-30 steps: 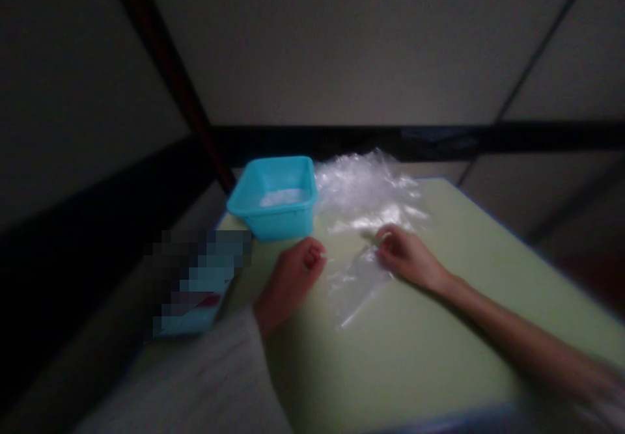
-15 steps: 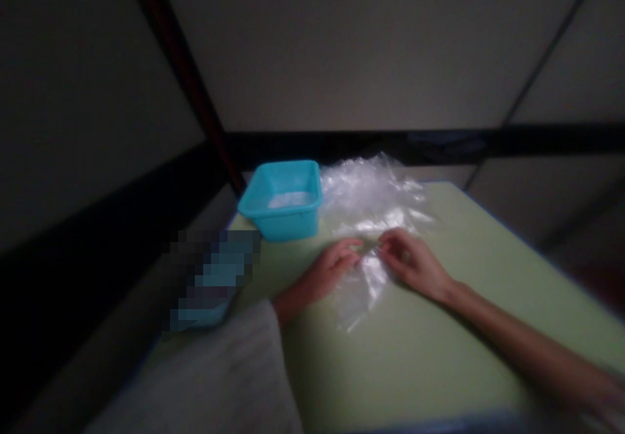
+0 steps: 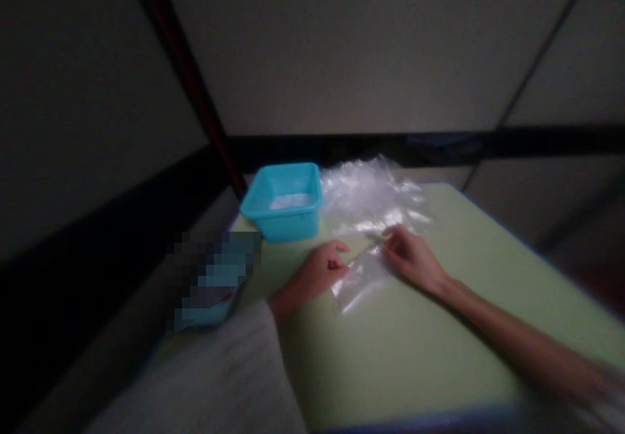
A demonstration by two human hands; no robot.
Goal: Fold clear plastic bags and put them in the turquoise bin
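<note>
A small clear plastic bag (image 3: 359, 276) lies flat on the pale green table (image 3: 415, 349). My right hand (image 3: 413, 258) pinches the bag's top edge, fingers curled together. My left hand (image 3: 319, 270) rests on the table at the bag's left edge, fingers bent and touching the plastic. A grey sleeve covers my left forearm. Behind the hands lies a heap of clear plastic bags (image 3: 374, 194).
A turquoise plastic tub (image 3: 283, 201) with something white inside stands at the table's far left. A blurred-out bluish packet (image 3: 209, 278) sits at the left edge. Dark walls and a floor surround the table; the light is dim.
My left hand came in from the left to the bag, met the right hand at its top edge, then slid back to the bag's left side. The bag shifted slightly.
</note>
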